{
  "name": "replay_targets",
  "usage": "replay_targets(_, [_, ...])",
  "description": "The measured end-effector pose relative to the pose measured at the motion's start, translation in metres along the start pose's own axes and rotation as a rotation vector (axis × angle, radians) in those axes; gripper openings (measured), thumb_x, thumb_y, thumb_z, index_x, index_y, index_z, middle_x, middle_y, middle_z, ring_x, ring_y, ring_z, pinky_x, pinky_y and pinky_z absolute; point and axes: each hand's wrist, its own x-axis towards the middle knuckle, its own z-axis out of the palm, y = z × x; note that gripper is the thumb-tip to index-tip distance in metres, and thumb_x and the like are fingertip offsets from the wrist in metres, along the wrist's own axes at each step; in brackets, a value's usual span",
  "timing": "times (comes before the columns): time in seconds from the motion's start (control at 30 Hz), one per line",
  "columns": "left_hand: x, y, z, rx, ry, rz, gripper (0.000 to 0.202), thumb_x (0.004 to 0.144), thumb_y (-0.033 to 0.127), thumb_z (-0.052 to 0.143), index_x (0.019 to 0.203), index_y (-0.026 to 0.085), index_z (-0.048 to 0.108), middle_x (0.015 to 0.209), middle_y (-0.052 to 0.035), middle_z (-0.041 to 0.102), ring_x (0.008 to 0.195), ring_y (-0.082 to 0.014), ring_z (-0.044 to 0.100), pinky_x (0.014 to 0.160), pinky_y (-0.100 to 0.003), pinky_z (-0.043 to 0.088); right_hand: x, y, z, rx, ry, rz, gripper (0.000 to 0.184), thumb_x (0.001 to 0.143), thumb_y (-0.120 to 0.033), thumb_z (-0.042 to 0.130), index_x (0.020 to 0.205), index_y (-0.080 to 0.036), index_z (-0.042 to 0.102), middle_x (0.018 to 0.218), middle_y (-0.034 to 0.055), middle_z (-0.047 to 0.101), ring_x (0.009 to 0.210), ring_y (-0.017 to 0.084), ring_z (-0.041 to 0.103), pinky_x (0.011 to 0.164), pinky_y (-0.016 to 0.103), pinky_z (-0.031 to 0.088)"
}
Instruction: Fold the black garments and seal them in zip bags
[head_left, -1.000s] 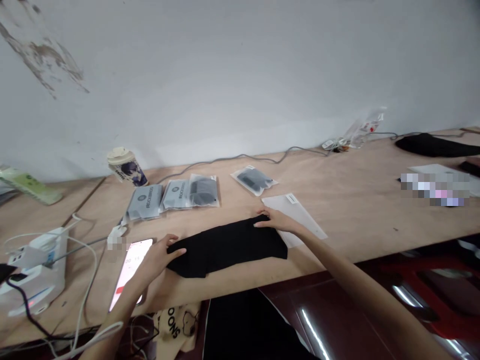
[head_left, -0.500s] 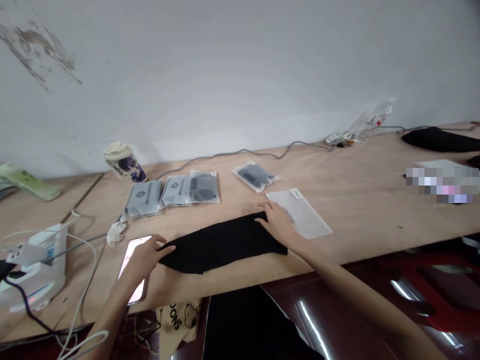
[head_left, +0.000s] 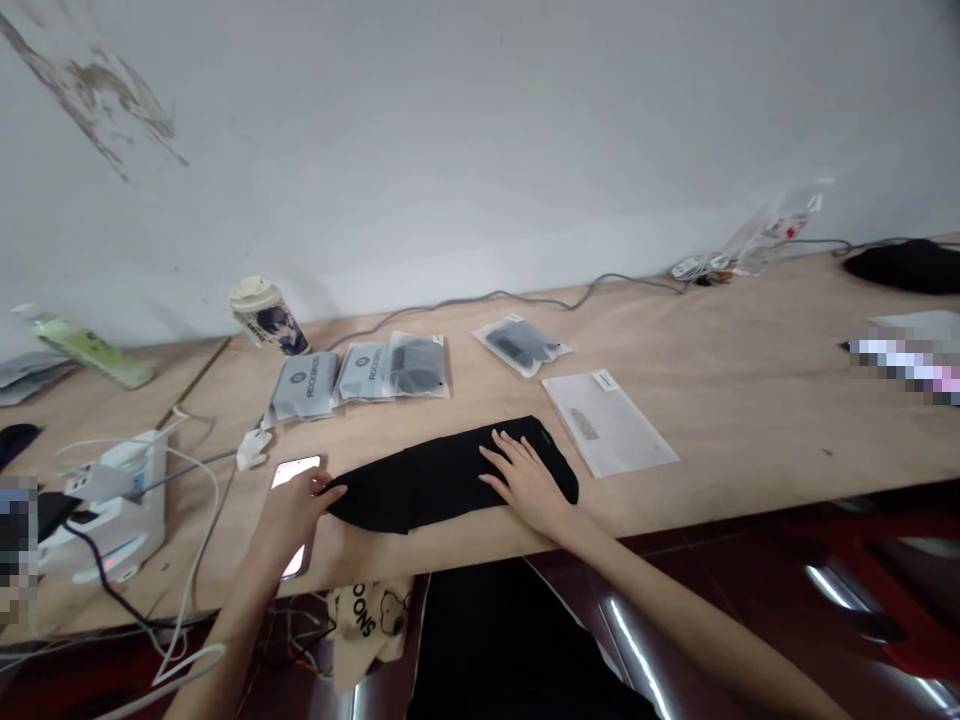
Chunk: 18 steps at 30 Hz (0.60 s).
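A long black fabric sleeve (head_left: 435,480) lies flat near the table's front edge, narrower at its left end, with a small green mark near its right end. My left hand (head_left: 304,505) pinches the left tip between thumb and fingers, above a phone (head_left: 300,540) with a lit screen that it partly covers. Flat on the right half of the sleeve rests my right hand (head_left: 525,478), its fingers spread. Just beyond the sleeve's right end lies a frosted plastic bag (head_left: 619,430) with a white label.
Packed grey pouches (head_left: 304,388) stand in a row behind my left hand, near a paper coffee cup (head_left: 270,315). Another filled bag (head_left: 521,343) lies farther back. A power strip (head_left: 139,510) with tangled cables occupies the left side. A green bottle (head_left: 90,350) lies at far left.
My right hand has moved from the sleeve's far right edge onto its surface, and its fingers have spread flat. The right end now looks rounded, with the green mark showing. My left hand keeps its pinch.
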Motion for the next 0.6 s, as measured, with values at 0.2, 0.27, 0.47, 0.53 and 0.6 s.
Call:
replay_targets(0.2, [-0.013, 0.060, -0.005, -0.075, 0.086, 0.126, 0.014, 0.074, 0.034, 0.055, 0.077, 0.022, 0.049, 0.064, 0.0026, 0.057, 0.063, -0.0173, 0.058, 0.058, -0.025, 0.037, 0.007, -0.011, -0.015, 0.294, 0.077, 0.074, 0.031, 0.090, -0.033, 0.052, 0.115, -0.017, 0.060, 0.129, 0.0138, 0.056, 0.124, 0.027, 0.048, 0.106, 0.051, 0.032])
replay_targets(0.27, [-0.018, 0.100, -0.002, -0.132, 0.093, 0.187, 0.013, 0.075, 0.031, 0.056, 0.082, 0.021, 0.050, 0.064, 0.0036, 0.057, 0.062, -0.0167, 0.058, 0.058, -0.025, 0.037, 0.015, -0.015, -0.027, 0.538, 0.096, 0.167, 0.030, 0.089, -0.040, 0.051, 0.107, -0.019, 0.063, 0.114, 0.0109, 0.064, 0.107, 0.024, 0.059, 0.098, 0.045, 0.042])
replay_targets(0.47, [-0.017, 0.201, 0.041, -0.342, -0.079, 0.447, 0.023, 0.080, 0.026, 0.055, 0.101, 0.018, 0.051, 0.072, -0.0010, 0.066, 0.067, -0.0183, 0.063, 0.061, -0.028, 0.042, 0.040, -0.003, -0.047, 1.347, -0.190, 0.618, 0.060, 0.087, -0.065, 0.033, 0.088, -0.015, 0.065, 0.076, 0.0065, 0.066, 0.064, 0.015, 0.063, 0.058, 0.026, 0.054])
replay_targets(0.53, [-0.013, 0.210, 0.054, -0.380, -0.177, 0.530, 0.030, 0.079, 0.022, 0.054, 0.108, 0.018, 0.050, 0.078, -0.0023, 0.069, 0.071, -0.0188, 0.065, 0.066, -0.029, 0.045, 0.041, 0.010, -0.046, 1.446, -0.251, 0.708, 0.062, 0.086, -0.068, 0.032, 0.083, -0.015, 0.065, 0.070, 0.0043, 0.063, 0.061, 0.013, 0.061, 0.057, 0.025, 0.054])
replay_targets(0.6, [-0.009, 0.205, 0.058, -0.419, -0.191, 0.533, 0.032, 0.080, 0.021, 0.053, 0.112, 0.018, 0.050, 0.084, -0.0036, 0.070, 0.076, -0.0190, 0.066, 0.070, -0.030, 0.047, 0.038, 0.024, -0.044, 1.478, -0.280, 0.751, 0.051, 0.084, -0.063, 0.044, 0.082, -0.015, 0.064, 0.069, 0.0025, 0.062, 0.059, 0.011, 0.059, 0.058, 0.024, 0.055])
